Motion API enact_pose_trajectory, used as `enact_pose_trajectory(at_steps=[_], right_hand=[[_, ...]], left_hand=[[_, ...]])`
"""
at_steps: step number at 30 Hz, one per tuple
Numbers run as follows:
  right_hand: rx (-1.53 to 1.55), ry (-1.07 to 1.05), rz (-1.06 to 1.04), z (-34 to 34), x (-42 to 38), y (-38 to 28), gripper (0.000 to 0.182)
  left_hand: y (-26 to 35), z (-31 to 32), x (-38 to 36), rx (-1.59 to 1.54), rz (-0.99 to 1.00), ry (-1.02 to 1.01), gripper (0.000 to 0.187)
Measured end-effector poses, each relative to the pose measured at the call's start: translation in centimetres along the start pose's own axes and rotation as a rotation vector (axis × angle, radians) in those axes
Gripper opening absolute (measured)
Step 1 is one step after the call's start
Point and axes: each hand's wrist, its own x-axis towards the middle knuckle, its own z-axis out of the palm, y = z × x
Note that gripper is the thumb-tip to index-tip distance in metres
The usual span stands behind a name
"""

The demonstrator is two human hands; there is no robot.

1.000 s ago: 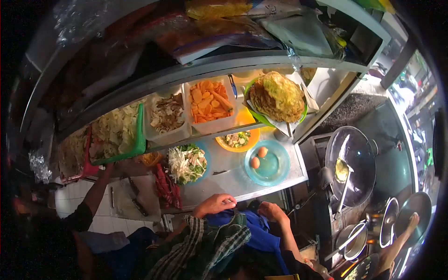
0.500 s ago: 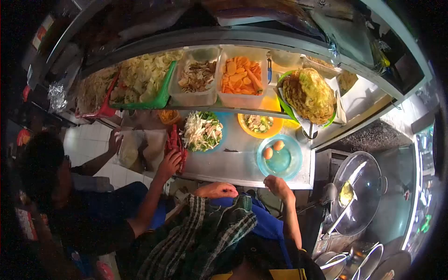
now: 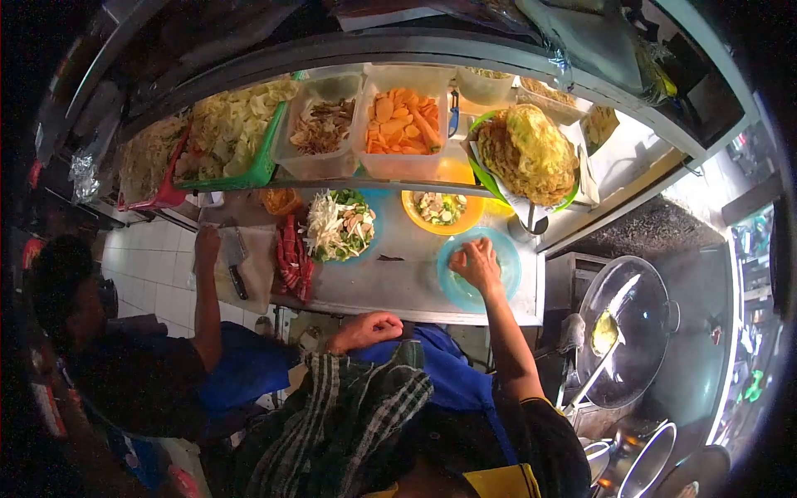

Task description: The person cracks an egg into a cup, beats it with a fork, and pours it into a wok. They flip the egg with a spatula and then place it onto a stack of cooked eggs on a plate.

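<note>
One-handed at the blue bowl on the counter, with right hand inside (cannot tell if pinching anything) and left hand loosely curled clear, guard against tipping from wrist pressure on the rim.

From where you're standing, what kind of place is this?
Probably a small food stall or kitchen. There's a big wok, a tub of orange slices that look like carrot, and a knife on a cutting board.
</note>
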Motion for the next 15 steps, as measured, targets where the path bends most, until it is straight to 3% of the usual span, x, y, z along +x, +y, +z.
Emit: enact_pose_trajectory(at_steps=[2, 3, 10, 15], right_hand=[[-0.029, 0.048, -0.102, 1.8, 0.6, 1.0, 0.037], [-0.019, 0.172, -0.140, 2.5, 0.6, 0.9, 0.022], [-0.152, 0.149, -0.248, 4.5, 1.5, 1.7, 0.025], [-0.083, 0.302, -0.241, 3.8, 1.7, 1.3, 0.014]], left_hand=[[-0.5, 0.0, 0.1, 0.008, 0.006, 0.014, 0.034], [-0.6, 0.0, 0.2, -0.022, -0.020, 0.024, 0.034], [1.4, -0.4, 0.2, 0.009, -0.135, 0.065, 0.033], [1.4, -0.8, -0.4, -0.015, -0.130, 0.084, 0.031]])
